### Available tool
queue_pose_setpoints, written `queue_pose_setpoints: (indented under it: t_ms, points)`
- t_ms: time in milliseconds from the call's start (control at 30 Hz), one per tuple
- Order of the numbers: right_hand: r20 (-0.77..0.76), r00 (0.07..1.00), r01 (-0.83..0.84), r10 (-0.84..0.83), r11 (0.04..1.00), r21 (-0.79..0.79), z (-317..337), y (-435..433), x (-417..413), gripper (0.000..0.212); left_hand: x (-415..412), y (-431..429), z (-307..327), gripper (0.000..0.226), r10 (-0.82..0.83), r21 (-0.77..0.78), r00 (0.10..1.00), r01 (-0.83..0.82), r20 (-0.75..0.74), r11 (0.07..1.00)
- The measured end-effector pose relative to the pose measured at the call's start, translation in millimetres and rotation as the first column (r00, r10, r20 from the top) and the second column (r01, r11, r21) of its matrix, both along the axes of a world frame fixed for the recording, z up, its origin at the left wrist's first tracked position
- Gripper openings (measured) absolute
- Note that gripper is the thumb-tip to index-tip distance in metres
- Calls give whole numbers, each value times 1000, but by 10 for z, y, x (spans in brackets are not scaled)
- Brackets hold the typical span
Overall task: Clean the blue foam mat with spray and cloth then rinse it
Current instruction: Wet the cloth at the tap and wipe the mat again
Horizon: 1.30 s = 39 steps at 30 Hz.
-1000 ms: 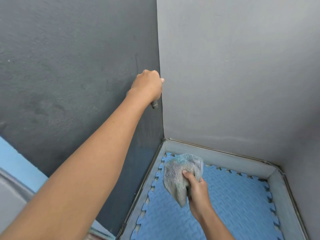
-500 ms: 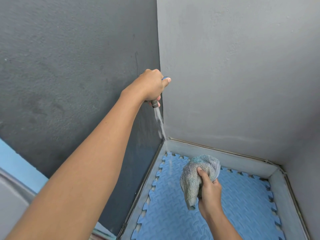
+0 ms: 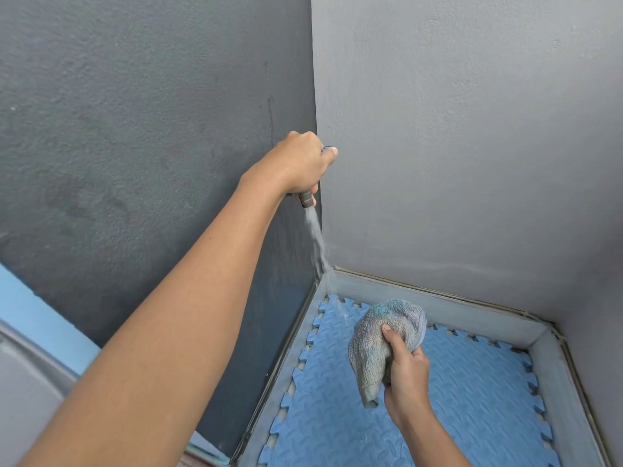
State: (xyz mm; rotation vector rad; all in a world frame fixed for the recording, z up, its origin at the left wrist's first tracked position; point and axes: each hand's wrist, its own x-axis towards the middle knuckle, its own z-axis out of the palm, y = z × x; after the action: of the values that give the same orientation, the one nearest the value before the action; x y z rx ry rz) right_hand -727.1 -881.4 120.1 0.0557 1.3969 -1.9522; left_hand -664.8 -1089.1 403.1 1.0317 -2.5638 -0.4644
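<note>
Fingers [image 3: 394, 338] of our right hand [image 3: 406, 375] pinch the bunched cloth [image 3: 377, 335], which hangs limp just above the blue foam mat [image 3: 472, 399]. Our left hand [image 3: 296, 166] wraps the tap [image 3: 306, 200], arm stretched up, and water [image 3: 317, 241] falls on the mat's far corner. The mat lies flat in the basin [image 3: 438, 306] (light, floppy, probably slick when wet), so we'd lift it by an edge.

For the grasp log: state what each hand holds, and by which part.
Left hand grips the tap round its upper body, which is mostly hidden. Right hand grips the cloth bunched at its middle, lower end hanging free.
</note>
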Motion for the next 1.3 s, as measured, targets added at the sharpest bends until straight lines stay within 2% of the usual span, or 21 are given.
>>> queue_pose_setpoints:
  t_ms: [300, 500, 667, 733, 900, 967, 1067, 1133, 1200, 1233, 1300]
  points:
    - [8, 1000, 7, -7, 1000, 11, -32, -34, -3, 12, 11, 35, -3, 36, 31, 88, 997, -25, -65, 996]
    - [9, 1000, 13, -13, 1000, 12, -79, -68, -16, 12, 20, -8, 3, 39, 38, 215, 993, -12, -115, 976]
    - [24, 1000, 19, -19, 1000, 21, -107, -110, -7, 14, 12, -20, -4, 38, 37, 171, 993, -17, -116, 985]
    - [29, 999, 19, -20, 999, 32, -113, -122, -1, 13, -13, -52, -12, 29, 55, 118, 996, -46, -76, 992]
    - [1, 1000, 6, -6, 999, 45, -102, -132, 31, 13, -113, 17, 8, 9, 263, -58, 963, -260, 60, 964]
    - [-23, 1000, -14, 16, 998, 54, -81, -118, 33, 12, -145, 66, 12, 27, 333, -97, 941, -326, 62, 940]
    - [-89, 994, -58, 67, 994, 95, -107, -82, -8, 12, -138, 98, -37, 33, 332, -214, 943, -325, -7, 921]
    - [-161, 976, -116, 144, 978, 172, -198, -41, -66, 13, -91, 105, -118, 37, 249, -361, 955, -293, -163, 885]
    - [-232, 934, -194, 273, 930, 313, -360, 11, -161, 14, -80, 282, -283, 33, -21, -547, 909, -232, -416, 805]
    - [-253, 905, -225, 343, 888, 401, -460, 43, -221, 14, -100, 442, -437, 28, -190, -615, 869, -155, -457, 773]
    - [-267, 840, -267, 473, 787, 556, -664, 116, -346, 9, -127, 793, -966, 24, -419, -657, 847, 114, -327, 745]
